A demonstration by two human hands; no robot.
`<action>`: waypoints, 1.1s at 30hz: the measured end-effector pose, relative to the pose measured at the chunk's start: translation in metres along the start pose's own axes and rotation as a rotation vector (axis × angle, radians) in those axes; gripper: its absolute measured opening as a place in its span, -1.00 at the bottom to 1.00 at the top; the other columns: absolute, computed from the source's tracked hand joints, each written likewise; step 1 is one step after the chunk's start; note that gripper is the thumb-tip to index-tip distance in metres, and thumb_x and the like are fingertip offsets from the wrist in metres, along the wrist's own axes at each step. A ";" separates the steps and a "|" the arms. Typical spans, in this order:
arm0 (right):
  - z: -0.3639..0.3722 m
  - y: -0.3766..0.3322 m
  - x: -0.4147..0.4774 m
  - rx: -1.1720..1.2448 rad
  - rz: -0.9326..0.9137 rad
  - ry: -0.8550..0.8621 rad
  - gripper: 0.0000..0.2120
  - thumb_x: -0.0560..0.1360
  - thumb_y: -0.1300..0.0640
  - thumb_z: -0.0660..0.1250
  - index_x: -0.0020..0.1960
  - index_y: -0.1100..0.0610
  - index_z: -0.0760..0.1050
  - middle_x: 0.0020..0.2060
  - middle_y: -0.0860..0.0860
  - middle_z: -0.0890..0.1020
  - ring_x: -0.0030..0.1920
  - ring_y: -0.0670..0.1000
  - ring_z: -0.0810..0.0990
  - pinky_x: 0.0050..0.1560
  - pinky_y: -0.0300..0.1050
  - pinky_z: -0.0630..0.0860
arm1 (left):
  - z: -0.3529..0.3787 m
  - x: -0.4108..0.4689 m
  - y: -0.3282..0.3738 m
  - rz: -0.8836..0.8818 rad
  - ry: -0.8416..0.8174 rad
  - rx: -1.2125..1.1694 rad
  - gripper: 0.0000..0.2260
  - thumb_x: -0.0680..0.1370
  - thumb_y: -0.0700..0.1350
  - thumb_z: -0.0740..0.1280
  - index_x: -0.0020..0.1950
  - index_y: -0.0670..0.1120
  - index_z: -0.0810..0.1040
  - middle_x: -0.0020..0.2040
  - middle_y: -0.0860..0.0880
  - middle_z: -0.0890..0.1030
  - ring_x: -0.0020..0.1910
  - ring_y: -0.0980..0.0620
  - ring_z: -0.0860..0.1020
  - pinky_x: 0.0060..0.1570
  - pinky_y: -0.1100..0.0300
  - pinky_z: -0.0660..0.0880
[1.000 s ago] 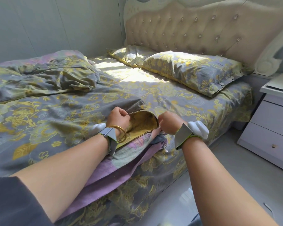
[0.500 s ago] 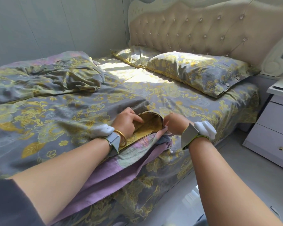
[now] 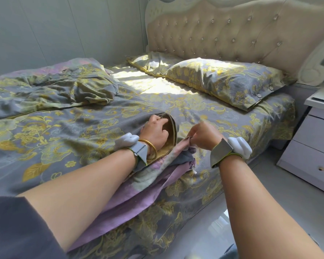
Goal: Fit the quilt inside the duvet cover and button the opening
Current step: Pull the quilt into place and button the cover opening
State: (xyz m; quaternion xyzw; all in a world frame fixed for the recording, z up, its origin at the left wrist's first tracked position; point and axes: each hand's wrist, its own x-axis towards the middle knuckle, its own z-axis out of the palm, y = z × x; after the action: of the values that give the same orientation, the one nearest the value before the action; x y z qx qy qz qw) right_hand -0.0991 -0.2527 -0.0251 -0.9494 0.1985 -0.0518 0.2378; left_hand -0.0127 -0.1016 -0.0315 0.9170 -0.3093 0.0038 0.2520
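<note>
Head view, looking down over two bare forearms onto a bed (image 3: 232, 116) that fills most of the frame. A grey duvet cover (image 3: 64, 131) with yellow flowers lies spread across the left and centre, bunched into folds at the upper left. Near the middle of the frame its edge gapes into an opening (image 3: 171, 131) that shows a yellow lining.

The left hand (image 3: 154, 132) is at this opening, its fingers curled around the upper edge of the cover and holding it up. A gold bangle (image 3: 151, 148) and a grey strap with a white device (image 3: 126, 140) sit on that wrist.

Just right of the opening, the right hand (image 3: 204, 136) is closed, pinching a small bunch of fabric between its fingertips at the lower edge of the opening. It is slightly blurred, so whether this fabric is cover or quilt cannot be told. A matching strap with a white device (image 3: 238, 146) is on that wrist.

The quilt (image 3: 138, 199), lilac with pale patches, sticks out of the opening and trails from the centre toward the lower left, under the left forearm. Part of it is still outside the cover, and the opening is unbuttoned.

Two pillows (image 3: 223, 81) in the same print lie at the upper right, sunlit, against a tufted cream headboard (image 3: 232, 34). A white nightstand (image 3: 310, 146) with drawers stands at the right edge. A dark sleeve (image 3: 17, 230) fills the lower left corner.
</note>
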 end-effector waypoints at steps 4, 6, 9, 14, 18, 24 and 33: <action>-0.001 -0.004 -0.002 0.181 -0.017 0.163 -0.90 0.38 0.19 0.40 -0.23 -0.01 0.58 -0.22 0.05 0.64 -0.08 0.09 0.62 -0.17 -0.15 0.46 | 0.000 -0.013 0.004 0.241 0.310 0.136 -0.82 0.51 -0.01 0.25 -0.01 -0.03 0.61 0.05 -0.05 0.45 0.09 -0.08 0.39 0.14 -0.02 0.38; -0.001 -0.007 -0.001 0.214 -0.011 0.203 -0.91 0.39 0.17 0.40 -0.23 -0.01 0.56 -0.19 0.06 0.67 -0.07 0.09 0.62 -0.13 -0.11 0.52 | -0.002 -0.021 0.009 0.345 0.370 0.169 -0.73 0.49 0.14 0.24 -0.10 -0.03 0.57 -0.07 -0.01 0.43 -0.02 -0.01 0.41 0.03 0.05 0.37; 0.000 -0.009 0.001 0.254 -0.010 0.256 -0.92 0.39 0.15 0.39 -0.21 -0.02 0.57 -0.17 0.07 0.69 -0.06 0.10 0.63 -0.09 -0.08 0.55 | -0.006 -0.026 0.012 0.265 0.186 0.210 -0.70 0.44 0.23 0.30 -0.05 0.02 0.51 -0.15 0.07 0.45 -0.12 0.05 0.43 -0.02 0.06 0.35; 0.001 -0.008 0.003 0.327 -0.032 0.236 -0.94 0.42 0.04 0.43 -0.17 0.01 0.58 -0.21 0.02 0.70 -0.11 0.07 0.67 -0.04 0.02 0.61 | -0.017 -0.021 0.006 0.051 0.192 -0.022 -0.91 0.45 0.02 0.36 -0.23 0.04 0.55 -0.32 0.05 0.56 -0.23 -0.04 0.58 -0.30 0.19 0.40; 0.004 -0.008 0.004 0.313 -0.080 0.047 -0.79 0.45 -0.03 0.45 -0.11 0.13 0.65 -0.17 0.09 0.71 -0.20 0.04 0.61 -0.06 0.04 0.58 | -0.029 -0.017 0.007 -0.018 0.320 -0.191 -0.95 0.45 -0.11 0.35 -0.18 0.02 0.61 -0.38 0.10 0.53 -0.29 0.00 0.53 -0.27 0.22 0.44; 0.005 -0.013 -0.001 0.051 -0.104 -0.069 -0.92 0.37 0.18 0.46 -0.13 0.12 0.65 -0.08 0.16 0.68 -0.07 0.17 0.62 -0.09 0.00 0.55 | -0.018 -0.026 0.010 0.153 0.254 -0.182 -0.76 0.45 -0.27 0.28 -0.15 0.03 0.67 -0.20 0.03 0.42 -0.25 0.14 0.41 -0.26 0.41 0.32; -0.005 -0.017 0.002 0.342 0.056 0.382 -0.77 0.45 0.25 0.23 0.04 0.11 0.58 -0.03 0.12 0.61 -0.03 0.10 0.58 -0.12 -0.14 0.51 | -0.005 -0.033 0.013 0.213 0.024 -0.045 -0.81 0.45 0.02 0.38 0.01 0.04 0.49 -0.10 0.02 0.47 -0.16 0.05 0.47 -0.02 0.06 0.51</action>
State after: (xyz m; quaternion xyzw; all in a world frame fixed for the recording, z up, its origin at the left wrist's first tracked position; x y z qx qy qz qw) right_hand -0.0926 -0.2419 -0.0130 -0.8624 0.2545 -0.2566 0.3543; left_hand -0.0464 -0.0899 -0.0267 0.8729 -0.4021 0.0349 0.2743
